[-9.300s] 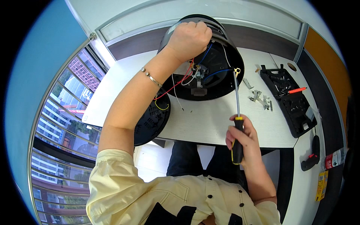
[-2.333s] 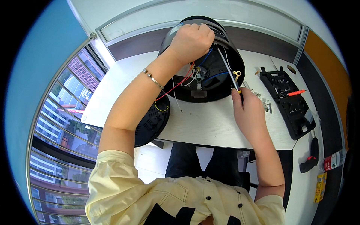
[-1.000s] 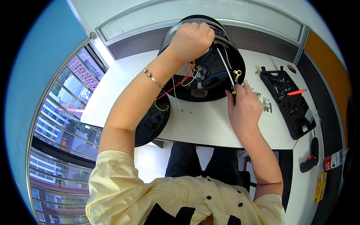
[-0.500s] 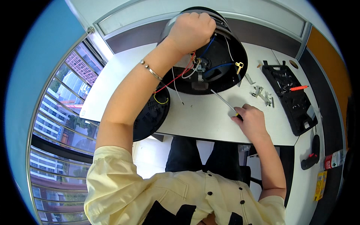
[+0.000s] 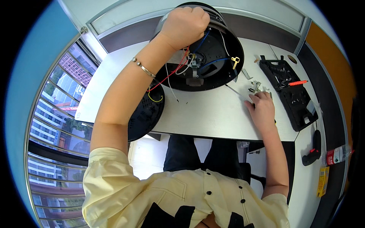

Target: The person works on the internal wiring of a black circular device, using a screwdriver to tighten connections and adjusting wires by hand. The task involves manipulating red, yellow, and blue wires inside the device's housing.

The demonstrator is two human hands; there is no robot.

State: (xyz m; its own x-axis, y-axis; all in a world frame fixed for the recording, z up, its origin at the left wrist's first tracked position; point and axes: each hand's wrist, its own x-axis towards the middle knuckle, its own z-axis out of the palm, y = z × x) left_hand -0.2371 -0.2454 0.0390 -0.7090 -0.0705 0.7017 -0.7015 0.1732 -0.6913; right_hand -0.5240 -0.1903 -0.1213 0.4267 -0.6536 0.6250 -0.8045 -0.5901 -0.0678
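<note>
My left hand (image 5: 186,23) is closed over the upper rim of a round black appliance housing (image 5: 222,78), which is tipped so its open inside faces me. Red, white and blue wires and a metal fitting (image 5: 194,64) show inside. A gold-coloured terminal piece (image 5: 235,62) hangs at its right edge. My right hand (image 5: 263,112) has its thumb and fingers apart, fingertips beside small metal brackets (image 5: 255,86). Beneath it runs a screwdriver (image 5: 235,91), shaft towards the housing and handle mostly hidden; whether the palm touches it is unclear.
A black perforated round base (image 5: 146,114) with a yellow wire sits at the table's left edge. To the right lie an open black tool case (image 5: 291,97) with an orange-handled tool (image 5: 297,83), a black power tool (image 5: 313,150), a bottle (image 5: 336,155) and a yellow box (image 5: 322,181).
My right hand has let the screwdriver's handle slip from its fingertips and moved up and right to the metal brackets. The screwdriver has shifted right. My left hand keeps hold of the rim.
</note>
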